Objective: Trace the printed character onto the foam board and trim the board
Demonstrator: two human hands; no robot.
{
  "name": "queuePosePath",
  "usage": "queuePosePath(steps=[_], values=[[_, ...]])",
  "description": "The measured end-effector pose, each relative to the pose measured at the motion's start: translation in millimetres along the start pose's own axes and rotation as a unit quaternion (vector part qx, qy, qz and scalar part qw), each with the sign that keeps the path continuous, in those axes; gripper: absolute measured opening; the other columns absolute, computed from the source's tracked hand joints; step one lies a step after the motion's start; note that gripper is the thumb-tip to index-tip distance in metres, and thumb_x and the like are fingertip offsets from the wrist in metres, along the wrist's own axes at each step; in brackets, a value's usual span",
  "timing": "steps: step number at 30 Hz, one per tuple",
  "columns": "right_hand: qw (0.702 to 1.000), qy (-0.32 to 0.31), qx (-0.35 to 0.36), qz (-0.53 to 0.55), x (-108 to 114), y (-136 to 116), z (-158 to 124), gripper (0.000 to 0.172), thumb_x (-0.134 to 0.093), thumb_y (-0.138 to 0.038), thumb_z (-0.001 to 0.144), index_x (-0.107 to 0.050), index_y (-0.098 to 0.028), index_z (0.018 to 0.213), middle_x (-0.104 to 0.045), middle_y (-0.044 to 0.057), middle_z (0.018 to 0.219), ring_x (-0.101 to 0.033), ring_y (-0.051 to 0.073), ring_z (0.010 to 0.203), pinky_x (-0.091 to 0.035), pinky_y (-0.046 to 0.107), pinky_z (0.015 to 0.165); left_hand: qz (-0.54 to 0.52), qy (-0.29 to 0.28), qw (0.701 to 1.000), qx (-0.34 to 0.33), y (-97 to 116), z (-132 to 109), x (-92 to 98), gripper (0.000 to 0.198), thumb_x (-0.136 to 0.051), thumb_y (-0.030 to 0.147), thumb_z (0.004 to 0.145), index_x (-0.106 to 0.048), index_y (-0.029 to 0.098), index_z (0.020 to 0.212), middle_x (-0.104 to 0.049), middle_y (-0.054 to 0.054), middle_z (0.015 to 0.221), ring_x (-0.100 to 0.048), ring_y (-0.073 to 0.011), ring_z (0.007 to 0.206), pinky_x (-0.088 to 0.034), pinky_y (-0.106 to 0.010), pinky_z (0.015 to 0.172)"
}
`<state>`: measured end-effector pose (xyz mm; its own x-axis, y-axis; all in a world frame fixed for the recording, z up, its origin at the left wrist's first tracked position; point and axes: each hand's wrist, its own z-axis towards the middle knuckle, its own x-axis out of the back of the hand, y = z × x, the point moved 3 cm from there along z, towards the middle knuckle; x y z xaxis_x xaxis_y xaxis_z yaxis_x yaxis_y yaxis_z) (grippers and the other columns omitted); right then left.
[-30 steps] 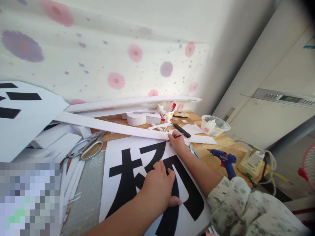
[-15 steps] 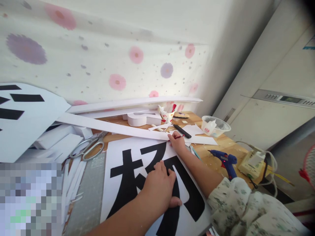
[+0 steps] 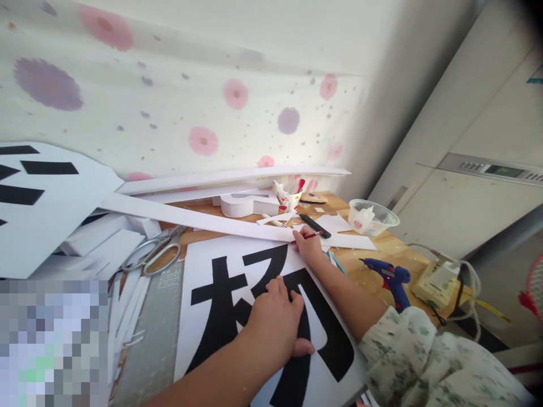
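Observation:
A white board point(image 3: 199, 254) with a large black printed character point(image 3: 335, 345) lies in front of me. My left hand point(image 3: 278, 322) rests on it with fingers and thumb apart, holding nothing. At the board's far edge, my right hand point(image 3: 308, 247) pinches a slim dark red pen point(image 3: 314, 234). The pen's tip is low, by the near edge of a long white strip point(image 3: 203, 219) that crosses the table behind the board. A black-handled cutter point(image 3: 314, 225) lies just beyond my right hand.
On the left are scissors point(image 3: 163, 251), a grey cutting mat point(image 3: 159, 333), white offcuts and another lettered board point(image 3: 63, 209). To the right sit a blue glue gun point(image 3: 390, 277), a power strip point(image 3: 435, 282) and a clear plastic bowl point(image 3: 386, 216). A paper cup point(image 3: 288, 199) stands behind.
My right hand and the pen have shifted very slightly to the right along the strip. My left hand stays in place on the board.

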<state>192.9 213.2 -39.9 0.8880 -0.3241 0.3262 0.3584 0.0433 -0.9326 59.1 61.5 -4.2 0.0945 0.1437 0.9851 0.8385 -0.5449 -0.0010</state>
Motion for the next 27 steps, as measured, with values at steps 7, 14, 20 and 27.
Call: queuePosePath(steps=[7, 14, 20, 27], values=[[1.0, -0.003, 0.005, -0.003, -1, 1, 1, 0.028, -0.054, -0.039, 0.074, -0.036, -0.024, 0.06, -0.044, -0.008, 0.045, -0.053, 0.014, 0.041, -0.039, 0.024, 0.041, -0.003, 0.001, 1.0, -0.002, 1, 0, -1.6, 0.092, -0.061, 0.073, 0.062, -0.049, 0.013, 0.13, -0.035, -0.031, 0.141, -0.043, -0.0417, 0.12, -0.047, -0.047, 0.081], [1.0, 0.0, -0.006, 0.025, -1, 2, 1, 0.028, -0.057, -0.034, 0.071, -0.035, -0.024, 0.057, -0.042, -0.008, 0.043, -0.053, 0.014, 0.039, -0.037, 0.023, 0.038, -0.01, -0.014, 1.0, 0.0, 1, -1, 2.7, 0.092, -0.062, 0.072, 0.062, -0.047, 0.014, 0.132, -0.034, -0.03, 0.142, -0.043, -0.0406, 0.12, -0.048, -0.045, 0.081], [0.995, 0.011, -0.011, 0.104, 0, 9, 2, 0.031, -0.058, -0.043, 0.072, -0.036, -0.023, 0.06, -0.046, -0.007, 0.042, -0.051, 0.013, 0.037, -0.045, 0.025, 0.04, -0.011, -0.024, 1.0, 0.003, 2, -3, 7.3, 0.093, -0.062, 0.072, 0.062, -0.046, 0.014, 0.133, -0.034, -0.031, 0.142, -0.042, -0.0421, 0.122, -0.049, -0.046, 0.08], [0.984, 0.003, -0.002, 0.177, 6, 5, -6, 0.039, -0.063, -0.049, 0.07, -0.036, -0.023, 0.059, -0.039, -0.01, 0.038, -0.039, 0.007, 0.034, -0.05, 0.024, 0.041, -0.012, -0.01, 1.0, -0.008, 1, -4, 2.1, 0.096, -0.058, 0.076, 0.062, -0.045, 0.013, 0.133, -0.036, -0.03, 0.141, -0.042, -0.0407, 0.118, -0.047, -0.044, 0.078]])
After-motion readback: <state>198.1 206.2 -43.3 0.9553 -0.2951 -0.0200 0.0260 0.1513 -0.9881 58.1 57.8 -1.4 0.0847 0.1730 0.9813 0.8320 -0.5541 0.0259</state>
